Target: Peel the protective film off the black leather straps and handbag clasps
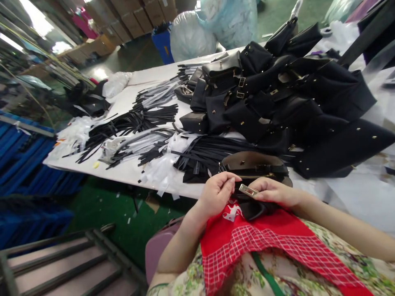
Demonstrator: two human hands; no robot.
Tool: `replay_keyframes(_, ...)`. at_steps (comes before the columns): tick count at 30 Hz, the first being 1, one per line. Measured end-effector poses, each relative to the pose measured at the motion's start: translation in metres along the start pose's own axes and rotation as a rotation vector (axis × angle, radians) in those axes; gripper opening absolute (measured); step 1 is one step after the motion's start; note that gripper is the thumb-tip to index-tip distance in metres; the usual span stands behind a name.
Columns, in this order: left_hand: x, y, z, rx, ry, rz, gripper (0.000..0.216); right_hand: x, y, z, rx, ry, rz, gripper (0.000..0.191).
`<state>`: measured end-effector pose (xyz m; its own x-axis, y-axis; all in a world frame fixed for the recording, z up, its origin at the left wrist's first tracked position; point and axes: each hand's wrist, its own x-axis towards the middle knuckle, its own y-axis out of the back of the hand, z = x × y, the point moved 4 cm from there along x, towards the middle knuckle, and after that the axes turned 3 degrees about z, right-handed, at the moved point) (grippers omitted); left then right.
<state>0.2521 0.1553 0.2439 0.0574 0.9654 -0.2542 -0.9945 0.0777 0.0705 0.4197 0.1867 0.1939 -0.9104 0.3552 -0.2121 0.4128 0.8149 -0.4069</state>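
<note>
A black leather handbag [256,166] with a brown inner flap lies at the near edge of the white table [123,170], partly on my lap. My left hand [216,193] is curled, its fingers pinched together near the bag's flap. My right hand [273,192] grips the bag's flap just beside a gold metal clasp plate [247,189]. What the left fingers pinch is too small to make out. A red checked apron [247,242] covers my lap under both hands.
A heap of black handbags [277,90] fills the table's right and back. Black straps [135,121] and white paper strips [163,164] lie spread across its left. Blue crates [18,152] stand at far left, a metal rack [61,263] at lower left, plastic bags behind.
</note>
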Motion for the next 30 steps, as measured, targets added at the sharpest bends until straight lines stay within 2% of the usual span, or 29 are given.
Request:
replay_keyframes(5,-0.001,0.004,-0.011,0.078,0.013,-0.008,0.026,-0.002,0.000,0.003,0.014,0.017,-0.010,0.043)
replay_keyframes(10,0.002,-0.002,-0.011,0.010,0.050,-0.041,0.028,-0.003,-0.003,-0.003,-0.049,-0.008,-0.069,0.046)
replay_keyframes(14,0.004,-0.006,-0.009,-0.021,0.092,-0.113,0.028,-0.003,-0.006,-0.011,-0.187,0.032,-0.117,0.046)
replay_keyframes(18,0.005,-0.001,-0.007,0.006,0.117,-0.189,0.025,-0.003,-0.008,-0.017,-0.393,0.151,-0.062,0.043)
replay_keyframes(21,0.009,0.003,-0.002,0.107,0.079,-0.268,0.020,-0.002,-0.011,-0.017,-0.487,0.163,-0.056,0.038)
replay_keyframes(26,0.018,0.006,0.010,0.365,-0.032,-0.373,0.012,-0.001,-0.011,-0.012,-0.547,0.071,-0.066,0.036)
replay_keyframes(30,0.017,0.002,0.018,0.571,-0.103,-0.366,0.012,-0.003,-0.009,-0.009,-0.458,0.020,-0.049,0.040)
